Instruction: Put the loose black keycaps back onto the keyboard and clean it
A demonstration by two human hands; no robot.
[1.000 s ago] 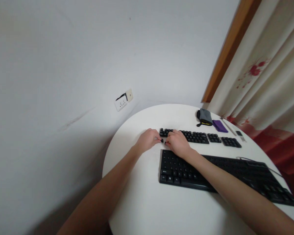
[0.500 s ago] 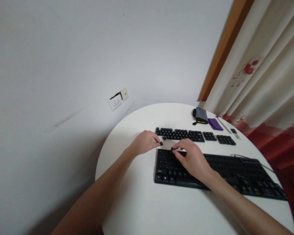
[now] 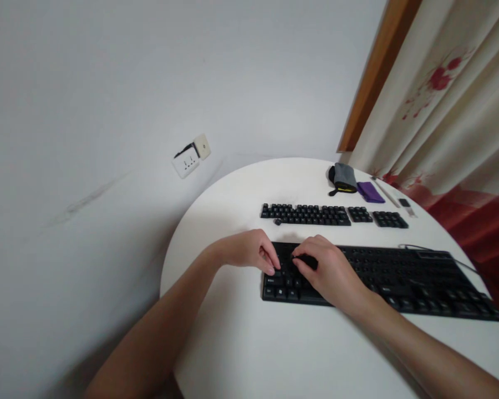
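A black keyboard lies across the round white table. My left hand is curled, and its fingertips press down at the keyboard's upper left corner; what they hold, if anything, is hidden. My right hand rests over the left part of the keyboard and pinches a small black keycap between thumb and fingers, right at the keys. Behind the keyboard, loose black keycaps are laid out in rows, with a single keycap lying apart at their left front.
At the table's far right lie a grey pouch, a purple cloth, a thin tool and a small dark piece. A wall socket sits on the white wall. A curtain hangs at the right.
Both hands have come back from the rows of loose keycaps to the keyboard's left end. The left hand moved down onto its corner; the right stays pinched over the keys.
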